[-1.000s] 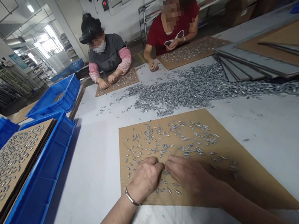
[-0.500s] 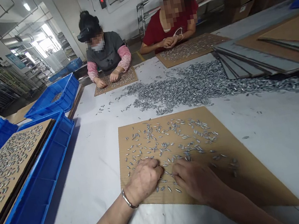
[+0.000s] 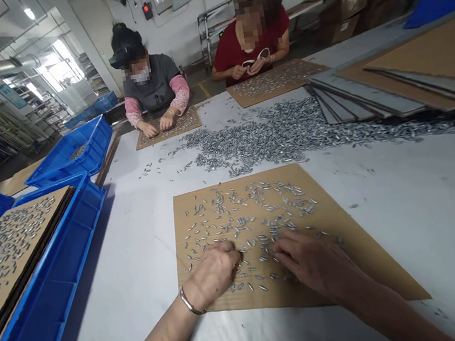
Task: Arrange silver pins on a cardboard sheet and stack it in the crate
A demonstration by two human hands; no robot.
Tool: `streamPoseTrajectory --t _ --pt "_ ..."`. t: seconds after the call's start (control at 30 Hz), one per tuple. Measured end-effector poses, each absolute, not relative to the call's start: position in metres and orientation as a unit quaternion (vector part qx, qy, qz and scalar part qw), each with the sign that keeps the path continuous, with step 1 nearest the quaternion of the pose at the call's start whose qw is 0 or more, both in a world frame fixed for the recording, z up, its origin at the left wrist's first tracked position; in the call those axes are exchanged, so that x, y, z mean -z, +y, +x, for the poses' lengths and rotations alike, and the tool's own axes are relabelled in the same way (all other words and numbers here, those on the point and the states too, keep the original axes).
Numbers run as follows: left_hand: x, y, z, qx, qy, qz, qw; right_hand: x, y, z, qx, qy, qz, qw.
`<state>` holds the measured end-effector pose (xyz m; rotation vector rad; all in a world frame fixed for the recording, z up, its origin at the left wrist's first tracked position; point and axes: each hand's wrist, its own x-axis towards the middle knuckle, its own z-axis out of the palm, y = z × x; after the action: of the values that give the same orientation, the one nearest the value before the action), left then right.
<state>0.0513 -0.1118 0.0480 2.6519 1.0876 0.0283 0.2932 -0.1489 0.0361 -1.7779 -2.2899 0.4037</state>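
Note:
A brown cardboard sheet (image 3: 346, 255) lies on the white table in front of me, strewn with small silvery pointed metal pieces (image 3: 240, 223). Over its near left part is my left hand (image 3: 215, 271), fingers curled and pinched down among the pieces; a silver bracelet (image 3: 189, 302) circles that wrist. To its right, my right hand (image 3: 312, 261) is bent low over the sheet, thumb and fingertips together at a cluster of pieces. Whatever either hand pinches is hidden by the fingers or too small to make out.
Beyond the sheet spreads a big heap of the same pieces (image 3: 257, 136). Stacked boards (image 3: 372, 94) stand at the right. On the left, a blue crate (image 3: 78, 242) holds piece-covered cardboard (image 3: 9, 248). Two co-workers sit across the table with their own sheets.
My right hand has shifted right, away from my left, widening the gap between them. My left hand stays at about the same spot on the sheet. The whole view has turned slightly.

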Motion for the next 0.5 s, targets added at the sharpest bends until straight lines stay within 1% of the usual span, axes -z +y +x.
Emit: streamPoseTrajectory --t 0.17,0.3,0.4,0.5 --pt "-0.057 -0.101 0.042 -0.083 0.408 0.893 0.175 -0.023 -0.151 0.287 -0.087 -0.816 -0.562 0.104" --pt "-0.066 -0.093 0.041 -0.069 0.451 0.877 0.154 -0.007 -0.143 0.277 -0.047 -0.830 -0.548 0.092" --pt "-0.066 -0.093 0.048 -0.057 0.453 0.876 0.154 -0.002 -0.140 0.276 -0.054 -0.834 -0.546 0.064" --pt "-0.060 -0.095 0.061 -0.048 0.427 0.888 0.166 -0.004 -0.143 0.279 -0.068 -0.829 -0.552 0.054"
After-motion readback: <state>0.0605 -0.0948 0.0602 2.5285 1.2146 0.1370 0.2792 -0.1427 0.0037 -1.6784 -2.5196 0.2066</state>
